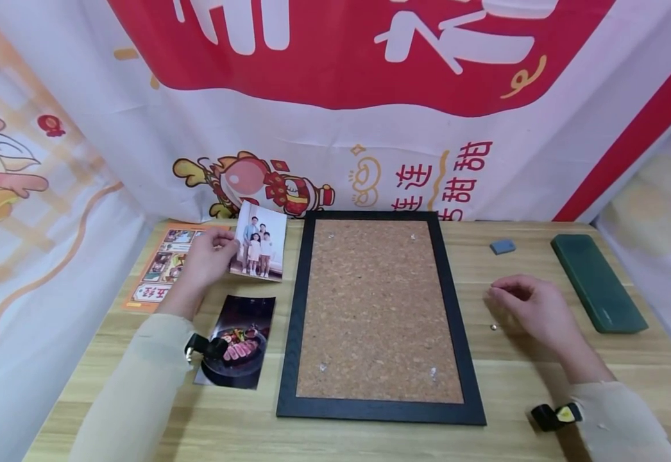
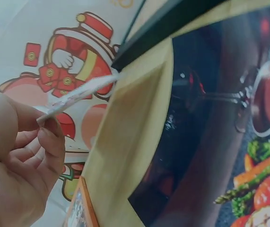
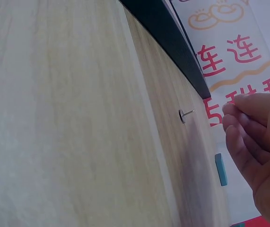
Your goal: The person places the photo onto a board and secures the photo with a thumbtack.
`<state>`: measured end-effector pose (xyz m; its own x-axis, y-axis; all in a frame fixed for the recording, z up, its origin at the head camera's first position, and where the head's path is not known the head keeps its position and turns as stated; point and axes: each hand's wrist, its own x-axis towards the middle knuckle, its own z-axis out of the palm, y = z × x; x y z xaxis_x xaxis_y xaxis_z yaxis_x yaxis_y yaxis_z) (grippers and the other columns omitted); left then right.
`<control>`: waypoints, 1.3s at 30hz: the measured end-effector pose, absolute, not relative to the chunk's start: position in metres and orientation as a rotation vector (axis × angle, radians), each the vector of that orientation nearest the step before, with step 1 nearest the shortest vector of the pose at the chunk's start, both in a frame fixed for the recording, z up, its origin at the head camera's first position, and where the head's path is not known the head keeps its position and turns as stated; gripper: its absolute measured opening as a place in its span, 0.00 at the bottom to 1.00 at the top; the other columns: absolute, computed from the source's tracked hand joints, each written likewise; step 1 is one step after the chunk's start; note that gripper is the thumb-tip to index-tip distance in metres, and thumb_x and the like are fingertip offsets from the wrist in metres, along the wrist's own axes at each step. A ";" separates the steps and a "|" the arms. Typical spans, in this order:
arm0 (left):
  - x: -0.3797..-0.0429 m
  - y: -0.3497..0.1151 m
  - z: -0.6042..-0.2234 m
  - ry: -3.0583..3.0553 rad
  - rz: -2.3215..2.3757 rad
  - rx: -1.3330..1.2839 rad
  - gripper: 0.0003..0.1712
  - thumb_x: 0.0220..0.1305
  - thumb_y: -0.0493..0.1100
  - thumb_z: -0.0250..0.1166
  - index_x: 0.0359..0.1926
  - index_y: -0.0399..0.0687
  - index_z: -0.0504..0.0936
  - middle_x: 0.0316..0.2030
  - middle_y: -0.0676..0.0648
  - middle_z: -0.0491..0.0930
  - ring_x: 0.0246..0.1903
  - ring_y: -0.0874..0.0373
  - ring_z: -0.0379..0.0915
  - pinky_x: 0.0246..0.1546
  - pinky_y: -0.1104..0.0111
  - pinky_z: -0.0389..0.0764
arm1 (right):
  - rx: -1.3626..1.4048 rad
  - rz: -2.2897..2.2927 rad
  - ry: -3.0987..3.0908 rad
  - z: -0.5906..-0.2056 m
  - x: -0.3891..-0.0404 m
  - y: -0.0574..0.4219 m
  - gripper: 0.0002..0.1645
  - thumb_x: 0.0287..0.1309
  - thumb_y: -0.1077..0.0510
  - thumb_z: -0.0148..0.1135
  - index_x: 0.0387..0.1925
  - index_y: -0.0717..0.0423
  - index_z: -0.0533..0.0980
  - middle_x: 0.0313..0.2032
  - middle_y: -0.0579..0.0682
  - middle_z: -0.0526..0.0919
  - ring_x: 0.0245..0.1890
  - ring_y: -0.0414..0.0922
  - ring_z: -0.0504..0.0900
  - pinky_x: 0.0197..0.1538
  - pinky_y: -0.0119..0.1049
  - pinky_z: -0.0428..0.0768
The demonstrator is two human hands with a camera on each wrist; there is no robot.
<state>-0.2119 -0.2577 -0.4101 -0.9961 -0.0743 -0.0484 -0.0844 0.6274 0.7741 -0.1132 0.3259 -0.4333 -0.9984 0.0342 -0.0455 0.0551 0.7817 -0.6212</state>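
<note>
My left hand [image 1: 215, 251] pinches the left edge of a family photo [image 1: 263, 242], which is raised and tilted above the table. In the left wrist view the photo [image 2: 80, 96] appears nearly edge-on between thumb and fingers. A photo of a meat dish [image 1: 237, 343] lies below it on the table. My right hand [image 1: 534, 308] hovers right of a black-framed cork board [image 1: 378, 308], thumb and fingertips close together; whether something tiny sits between them cannot be seen. A thumbtack [image 3: 182, 116] rests point up on the table near those fingertips.
An orange printed sheet [image 1: 153, 273] lies partly behind my left hand. On the right are a small blue-grey block [image 1: 503, 246] and a green case [image 1: 598, 282]. Small silvery spots [image 1: 322, 367] mark the cork near its corners. A printed cloth [image 1: 324, 147] hangs behind the table.
</note>
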 end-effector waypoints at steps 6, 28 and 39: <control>-0.207 -0.257 -0.403 2.809 1.486 -0.060 0.26 0.78 0.38 0.58 0.73 0.35 0.71 0.51 0.35 0.79 0.25 0.68 0.73 0.27 0.71 0.79 | 0.060 -1.014 2.970 -0.430 -0.114 0.322 0.14 0.76 0.50 0.67 0.53 0.53 0.87 0.50 0.58 0.90 0.44 0.51 0.80 0.38 0.26 0.79; -0.198 -0.236 -0.394 2.593 1.509 0.069 0.33 0.79 0.34 0.58 0.81 0.45 0.67 0.78 0.37 0.67 0.34 0.67 0.83 0.33 0.66 0.84 | -0.024 -1.217 2.896 -0.420 -0.121 0.299 0.16 0.76 0.46 0.67 0.49 0.54 0.86 0.36 0.54 0.89 0.31 0.42 0.83 0.32 0.33 0.84; -0.201 -0.214 -0.397 2.520 1.526 0.145 0.34 0.80 0.35 0.59 0.82 0.46 0.65 0.66 0.32 0.79 0.27 0.62 0.79 0.25 0.70 0.73 | -0.120 -1.293 2.872 -0.412 -0.135 0.281 0.18 0.81 0.52 0.59 0.57 0.60 0.85 0.42 0.57 0.91 0.34 0.42 0.86 0.39 0.33 0.88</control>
